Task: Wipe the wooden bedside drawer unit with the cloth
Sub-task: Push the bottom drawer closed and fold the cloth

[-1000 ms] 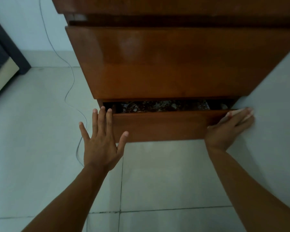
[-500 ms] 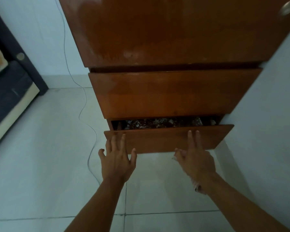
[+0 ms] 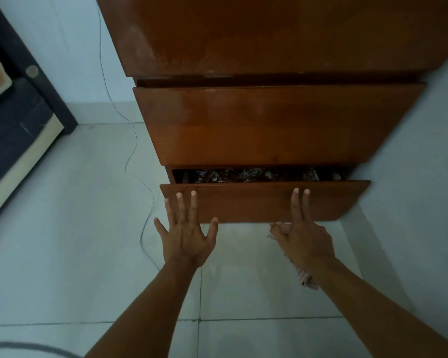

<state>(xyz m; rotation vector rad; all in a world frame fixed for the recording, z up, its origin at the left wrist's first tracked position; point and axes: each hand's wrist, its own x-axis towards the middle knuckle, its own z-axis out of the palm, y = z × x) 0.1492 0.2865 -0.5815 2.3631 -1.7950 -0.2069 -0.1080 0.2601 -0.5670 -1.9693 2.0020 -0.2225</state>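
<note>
Pressing flat on bottom drawer front (image 3: 264, 201) of wooden bedside drawer unit (image 3: 277, 125): left hand (image 3: 185, 235) splayed, empty; right hand (image 3: 304, 237) pinning cloth (image 3: 304, 276) under palm, two fingers extended. Drawer standing ajar, patterned contents (image 3: 243, 174) showing. Risk, judging: cloth or fingertips catching in gap when shutting. Counting: three drawer fronts, two hands, one cloth, one cable (image 3: 137, 161) on tiled floor (image 3: 62, 228).

Drawer unit (image 3: 269, 125) – glossy reddish-brown wood; beneath it pale grey floor tiles (image 3: 75, 228); cloth (image 3: 304, 276) pinkish, striped.
</note>
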